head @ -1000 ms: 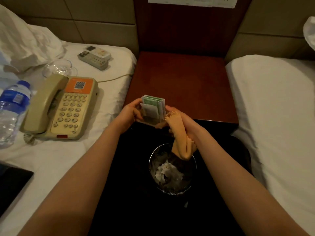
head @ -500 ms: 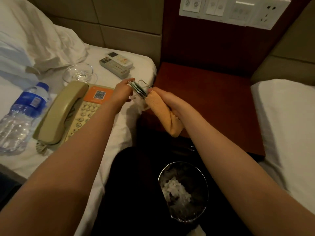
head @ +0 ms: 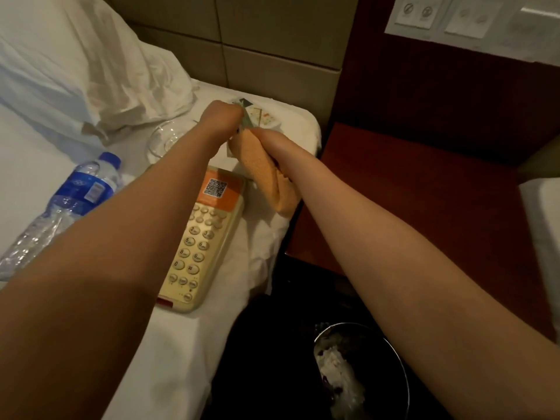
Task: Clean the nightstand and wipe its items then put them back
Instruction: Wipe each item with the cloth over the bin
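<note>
On the bed at left lie our water bottle (head: 88, 183) and telephone (head: 201, 237), our left hand (head: 222, 116) pinching what looks like a card holder (head: 246, 118), right hand (head: 269, 140) clenching the orange cloth (head: 266, 174), nightstand counter (head: 424, 207) bare; a loose pinch could spill cards.
</note>
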Demonstrator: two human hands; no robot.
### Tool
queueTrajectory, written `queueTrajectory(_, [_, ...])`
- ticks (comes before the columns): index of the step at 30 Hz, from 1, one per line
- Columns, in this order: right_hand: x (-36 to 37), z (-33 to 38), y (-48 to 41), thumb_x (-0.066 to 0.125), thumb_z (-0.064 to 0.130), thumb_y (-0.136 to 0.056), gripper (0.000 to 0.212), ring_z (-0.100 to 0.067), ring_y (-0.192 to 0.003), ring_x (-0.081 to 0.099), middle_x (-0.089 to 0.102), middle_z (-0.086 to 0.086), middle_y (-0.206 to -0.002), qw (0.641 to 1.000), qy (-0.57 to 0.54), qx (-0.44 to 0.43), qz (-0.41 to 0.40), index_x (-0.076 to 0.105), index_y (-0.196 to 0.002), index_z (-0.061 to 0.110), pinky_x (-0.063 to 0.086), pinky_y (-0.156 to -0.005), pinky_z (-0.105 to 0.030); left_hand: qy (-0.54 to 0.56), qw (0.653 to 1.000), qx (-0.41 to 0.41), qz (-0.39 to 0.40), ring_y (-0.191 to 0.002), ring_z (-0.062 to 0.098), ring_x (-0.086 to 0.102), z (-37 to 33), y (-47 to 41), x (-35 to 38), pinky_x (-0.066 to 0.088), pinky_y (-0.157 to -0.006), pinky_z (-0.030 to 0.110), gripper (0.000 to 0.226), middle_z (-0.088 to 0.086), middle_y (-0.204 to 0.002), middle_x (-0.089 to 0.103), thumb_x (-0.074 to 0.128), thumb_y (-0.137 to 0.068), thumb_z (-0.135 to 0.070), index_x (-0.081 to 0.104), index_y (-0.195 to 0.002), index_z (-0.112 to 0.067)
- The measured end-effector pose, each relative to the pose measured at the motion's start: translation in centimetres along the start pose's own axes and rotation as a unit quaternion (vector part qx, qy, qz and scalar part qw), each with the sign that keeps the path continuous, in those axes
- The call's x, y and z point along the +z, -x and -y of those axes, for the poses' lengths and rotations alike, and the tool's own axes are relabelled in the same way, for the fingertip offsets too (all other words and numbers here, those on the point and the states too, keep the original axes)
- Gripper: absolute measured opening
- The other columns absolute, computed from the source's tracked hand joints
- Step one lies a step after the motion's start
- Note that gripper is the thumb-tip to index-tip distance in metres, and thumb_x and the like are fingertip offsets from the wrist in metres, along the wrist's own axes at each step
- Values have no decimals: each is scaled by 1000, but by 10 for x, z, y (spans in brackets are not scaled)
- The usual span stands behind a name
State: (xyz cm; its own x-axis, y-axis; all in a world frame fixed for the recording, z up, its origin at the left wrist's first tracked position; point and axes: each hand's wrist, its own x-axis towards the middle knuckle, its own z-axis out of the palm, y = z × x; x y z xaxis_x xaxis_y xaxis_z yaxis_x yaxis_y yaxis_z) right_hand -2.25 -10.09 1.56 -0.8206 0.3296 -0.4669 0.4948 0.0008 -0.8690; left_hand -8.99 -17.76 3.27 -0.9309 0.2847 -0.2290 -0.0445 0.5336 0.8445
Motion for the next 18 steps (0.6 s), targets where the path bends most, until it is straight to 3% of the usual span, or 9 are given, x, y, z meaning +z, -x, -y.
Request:
queueTrajectory(2, [3,5,-1,39,30,-101,42,-16,-67,50,52,-3,-80,1000,21,7,21,41,-137,9,46,-46,-18,-67,997,7,-23,-105,27,56,1,-9,2,43,-78,36,35,18,-118,56,39,-93,-13,51,-123,1])
queueTrajectory(3, [5,8,-2,38,31,-101,42,-14,-65,48,51,-2,-78,998,49,16,29,41,-137,9,43,-46,-22,-91,995,5,-34,-115,29,53,3,-13,3,44,-86,38,37,19,-125,54,38,-93,-13,49,-126,2])
queueTrajectory(5, [10,9,-4,37,33,-101,44,-17,-76,50,57,-5,-95,995,85,23,42,38,-139,11,38,-52,-22,-111,993,-5,-52,-121,32,50,8,-19,3,43,-97,39,37,20,-131,52,38,-94,-12,48,-127,2])
queueTrajectory(7, [13,7,-6,39,31,-100,41,-19,-87,50,57,-7,-109,993,104,22,55,39,-138,13,38,-59,-23,-130,990,-9,-59,-120,33,51,14,-23,2,43,-98,40,36,21,-130,52,38,-94,-10,49,-126,3])
queueTrajectory(10, [19,9,-6,38,29,-101,23,-16,-71,49,53,-5,-85,989,120,46,66,46,-117,16,40,-56,-25,-189,979,15,-68,-119,35,51,19,-24,-2,43,-96,40,36,24,-128,53,40,-92,-9,52,-122,6])
queueTrajectory(12, [24,11,-6,39,32,-100,21,-16,-70,49,52,-6,-82,988,127,55,75,47,-110,14,43,-61,-28,-242,968,28,-60,-116,36,52,19,-20,-5,43,-94,38,34,25,-125,54,42,-91,-9,54,-118,8])
queueTrajectory(16, [27,6,-10,41,28,-100,39,-23,-100,53,56,-14,-116,992,110,43,53,42,-133,7,42,-91,-34,-269,962,20,-45,-117,36,51,24,-20,-8,43,-93,38,32,24,-125,54,42,-93,-9,54,-117,7])
queueTrajectory(18, [29,6,-17,46,30,-97,39,-20,-98,51,55,-11,-119,987,158,19,16,45,-130,10,44,-82,-32,-242,969,17,-52,-117,35,52,29,-22,-10,44,-88,38,26,24,-125,54,43,-92,-10,57,-108,5])
